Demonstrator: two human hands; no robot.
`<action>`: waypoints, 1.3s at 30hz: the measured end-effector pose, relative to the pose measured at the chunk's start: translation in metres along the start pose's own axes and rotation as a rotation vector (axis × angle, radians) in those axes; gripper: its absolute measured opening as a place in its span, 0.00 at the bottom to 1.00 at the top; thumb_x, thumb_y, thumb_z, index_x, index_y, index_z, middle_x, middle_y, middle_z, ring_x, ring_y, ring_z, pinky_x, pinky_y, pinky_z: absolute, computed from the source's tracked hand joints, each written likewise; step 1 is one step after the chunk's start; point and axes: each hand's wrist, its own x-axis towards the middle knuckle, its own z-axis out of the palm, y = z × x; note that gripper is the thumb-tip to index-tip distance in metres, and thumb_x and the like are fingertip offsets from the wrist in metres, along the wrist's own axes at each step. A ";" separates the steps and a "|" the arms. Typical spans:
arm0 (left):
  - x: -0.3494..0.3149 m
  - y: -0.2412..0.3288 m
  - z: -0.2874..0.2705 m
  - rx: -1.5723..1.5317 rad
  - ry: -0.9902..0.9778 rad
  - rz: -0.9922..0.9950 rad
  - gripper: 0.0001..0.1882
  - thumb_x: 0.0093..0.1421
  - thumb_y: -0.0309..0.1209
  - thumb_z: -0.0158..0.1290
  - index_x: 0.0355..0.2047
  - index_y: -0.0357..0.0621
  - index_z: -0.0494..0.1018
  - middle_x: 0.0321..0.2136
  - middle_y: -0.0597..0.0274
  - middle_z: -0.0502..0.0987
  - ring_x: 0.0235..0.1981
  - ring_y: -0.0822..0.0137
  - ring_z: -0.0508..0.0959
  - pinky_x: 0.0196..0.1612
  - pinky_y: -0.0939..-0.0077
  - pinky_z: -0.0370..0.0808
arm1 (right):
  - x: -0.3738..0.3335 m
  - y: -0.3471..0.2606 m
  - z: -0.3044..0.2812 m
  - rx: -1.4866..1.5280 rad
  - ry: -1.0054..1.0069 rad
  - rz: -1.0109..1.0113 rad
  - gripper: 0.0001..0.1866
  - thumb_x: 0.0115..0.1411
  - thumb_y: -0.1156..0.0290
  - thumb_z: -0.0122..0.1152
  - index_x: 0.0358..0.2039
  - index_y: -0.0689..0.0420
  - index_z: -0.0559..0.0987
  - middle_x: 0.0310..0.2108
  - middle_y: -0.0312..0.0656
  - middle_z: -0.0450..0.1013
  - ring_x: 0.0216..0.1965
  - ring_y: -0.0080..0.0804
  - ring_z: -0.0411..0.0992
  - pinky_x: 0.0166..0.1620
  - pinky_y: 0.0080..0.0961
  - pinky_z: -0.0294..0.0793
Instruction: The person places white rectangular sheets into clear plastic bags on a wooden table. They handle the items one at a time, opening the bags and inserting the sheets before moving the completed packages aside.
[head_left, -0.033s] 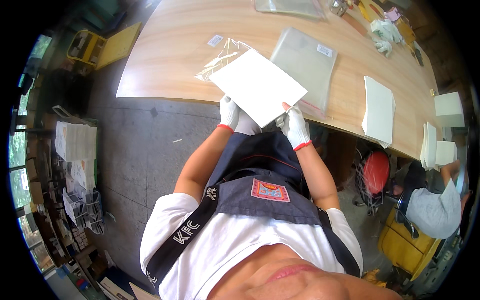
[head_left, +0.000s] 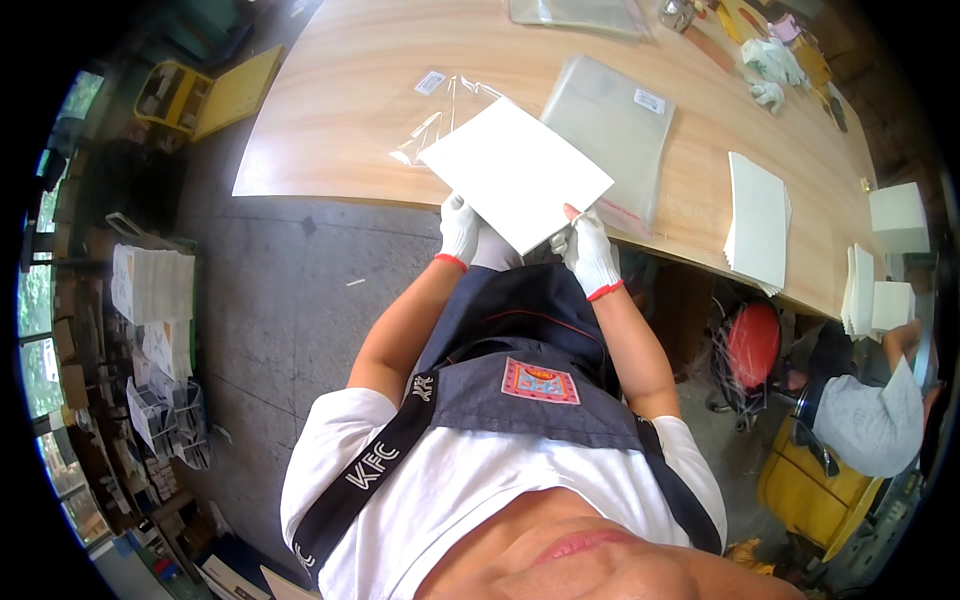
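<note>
A white rectangular sheet or thin board (head_left: pixel 518 172) lies tilted across the table's near edge, and both my gloved hands hold it. My left hand (head_left: pixel 459 228) grips its left near side with curled fingers. My right hand (head_left: pixel 588 246) is closed on its right near side, the bare thumb tip on top. Beyond the sheet's far left side lies a crinkled clear plastic bag (head_left: pixel 436 124) with a small label. Whether the sheet is partly inside the bag I cannot tell. To the right, partly covered by the sheet, is a stack of flat clear bags (head_left: pixel 612 125).
White sheets (head_left: pixel 757 225) are stacked on the wooden table (head_left: pixel 340 110) at right. Gloves (head_left: pixel 772 65) and other items lie far right. A red stool (head_left: pixel 752 343) and a seated person (head_left: pixel 868 420) are right. Printed stacks (head_left: pixel 155 285) stand left; a yellow folding chair (head_left: pixel 235 95) is far left.
The clear bag's folds and glints look slightly flatter. My hands and the white sheet have hardly moved.
</note>
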 end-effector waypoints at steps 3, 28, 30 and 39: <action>-0.028 0.000 0.007 0.038 -0.119 0.036 0.09 0.62 0.26 0.45 0.39 0.37 0.72 0.29 0.62 0.78 0.26 0.73 0.78 0.26 0.80 0.74 | -0.009 0.013 -0.011 -0.048 0.055 -0.061 0.11 0.62 0.69 0.51 0.42 0.59 0.67 0.27 0.46 0.73 0.17 0.32 0.74 0.16 0.23 0.73; -0.059 -0.006 0.030 0.358 -0.351 -0.458 0.18 0.59 0.36 0.52 0.45 0.39 0.68 0.34 0.58 0.78 0.21 0.70 0.77 0.26 0.78 0.77 | -0.050 -0.042 -0.030 -1.645 0.055 -0.783 0.15 0.53 0.69 0.58 0.43 0.46 0.77 0.35 0.35 0.73 0.34 0.36 0.72 0.38 0.28 0.74; -0.064 0.003 0.035 0.347 -0.264 -0.416 0.15 0.58 0.36 0.54 0.41 0.39 0.72 0.26 0.61 0.78 0.20 0.71 0.77 0.24 0.81 0.75 | -0.033 -0.052 -0.041 -1.873 0.009 -0.808 0.18 0.48 0.65 0.62 0.42 0.44 0.77 0.44 0.32 0.70 0.41 0.34 0.69 0.44 0.30 0.71; -0.049 -0.001 0.016 0.467 -0.396 -0.426 0.12 0.58 0.38 0.54 0.33 0.42 0.73 0.23 0.62 0.78 0.17 0.74 0.76 0.23 0.82 0.73 | -0.017 -0.063 -0.048 -2.056 -0.004 -0.925 0.16 0.50 0.64 0.59 0.42 0.46 0.77 0.42 0.32 0.72 0.39 0.36 0.71 0.41 0.30 0.72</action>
